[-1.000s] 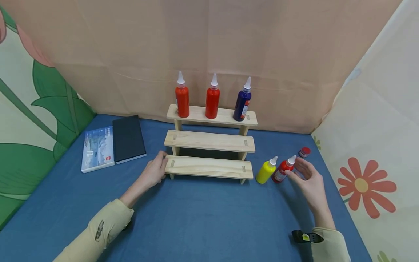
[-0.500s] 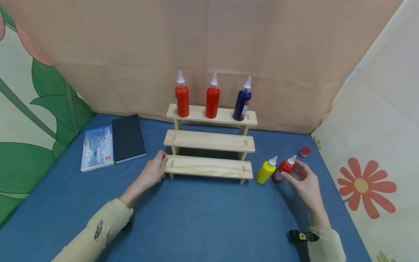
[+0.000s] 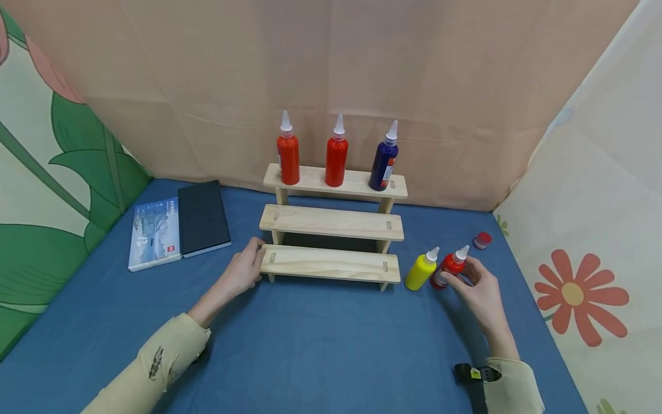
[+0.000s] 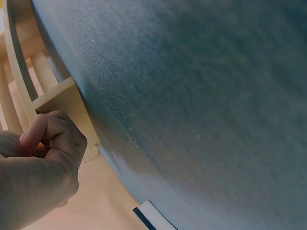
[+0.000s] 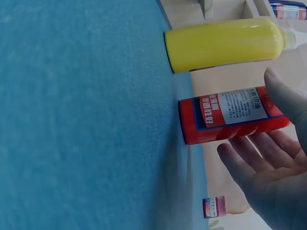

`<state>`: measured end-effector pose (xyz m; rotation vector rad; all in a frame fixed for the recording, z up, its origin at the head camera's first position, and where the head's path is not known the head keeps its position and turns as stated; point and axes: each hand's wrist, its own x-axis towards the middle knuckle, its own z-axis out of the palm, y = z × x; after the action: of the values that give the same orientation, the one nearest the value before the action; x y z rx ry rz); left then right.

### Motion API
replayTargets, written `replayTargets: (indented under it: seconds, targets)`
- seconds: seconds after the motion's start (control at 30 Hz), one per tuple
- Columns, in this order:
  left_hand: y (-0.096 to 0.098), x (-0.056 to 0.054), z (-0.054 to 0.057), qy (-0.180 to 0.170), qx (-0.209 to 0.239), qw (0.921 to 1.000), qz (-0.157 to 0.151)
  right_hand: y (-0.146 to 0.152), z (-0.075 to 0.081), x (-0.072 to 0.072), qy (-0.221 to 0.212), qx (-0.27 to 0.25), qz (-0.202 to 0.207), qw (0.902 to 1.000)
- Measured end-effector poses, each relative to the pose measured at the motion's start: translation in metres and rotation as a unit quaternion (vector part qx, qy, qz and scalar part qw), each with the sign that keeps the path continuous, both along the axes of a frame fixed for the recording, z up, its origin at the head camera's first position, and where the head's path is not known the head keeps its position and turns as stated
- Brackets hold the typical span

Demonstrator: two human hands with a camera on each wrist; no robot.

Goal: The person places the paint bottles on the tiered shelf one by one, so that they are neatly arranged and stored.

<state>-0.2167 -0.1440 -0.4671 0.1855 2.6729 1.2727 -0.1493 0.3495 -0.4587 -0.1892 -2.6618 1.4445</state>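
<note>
A three-step wooden stand is in the middle of the head view. My left hand grips the left end of its lowest step; in the left wrist view the fingers curl against the wood. On the right, my right hand holds a red squeeze bottle with a white nozzle. The thumb lies on one side of the bottle and the fingers on the other. This bottle stands upright on the blue cloth. Just left of it stands a yellow squeeze bottle, upright and untouched.
On the top step stand an orange-red bottle, a red bottle and a dark blue bottle. A small red-lidded jar sits behind the right hand. Two books, one blue-white and one black, lie at the left.
My right hand has moved slightly left and closed in around the red squeeze bottle. The left hand keeps its grip on the stand, and the other bottles stay in place.
</note>
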Motion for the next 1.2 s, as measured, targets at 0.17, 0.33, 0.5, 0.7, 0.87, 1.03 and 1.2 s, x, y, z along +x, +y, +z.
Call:
replayTargets:
  seconds: [0.17, 0.33, 0.5, 0.7, 0.87, 1.03, 1.2]
  targets:
    - [0.000, 0.000, 0.001, 0.001, 0.001, 1.0000, -0.001, -0.002, -0.001, 0.000, 0.009, 0.005, -0.007, 0.9999]
    - [0.000, 0.001, 0.001, 0.001, 0.001, 1.0000, 0.001, -0.003, -0.001, 0.000, 0.011, 0.010, -0.017, 0.9997]
    - [0.000, 0.001, 0.001, 0.002, 0.001, 1.0000, 0.005, -0.003, -0.002, -0.001, 0.011, -0.001, -0.025, 0.9996]
    - [0.001, 0.001, 0.001, -0.001, 0.004, 1.0000, 0.004, -0.003, 0.001, 0.000, 0.004, -0.003, -0.024, 0.9997]
    - [0.001, 0.001, 0.002, -0.002, 0.003, 1.0000, 0.006, -0.004, 0.006, 0.002, 0.006, -0.003, -0.022, 0.9997]
    - [0.001, 0.000, 0.001, -0.006, 0.001, 1.0000, 0.006, -0.006, 0.017, 0.002, 0.017, 0.010, -0.033, 0.9993]
    - [0.001, 0.000, 0.001, -0.007, -0.002, 0.9999, 0.007, -0.007, 0.029, 0.001, 0.043, 0.012, -0.033, 0.9985]
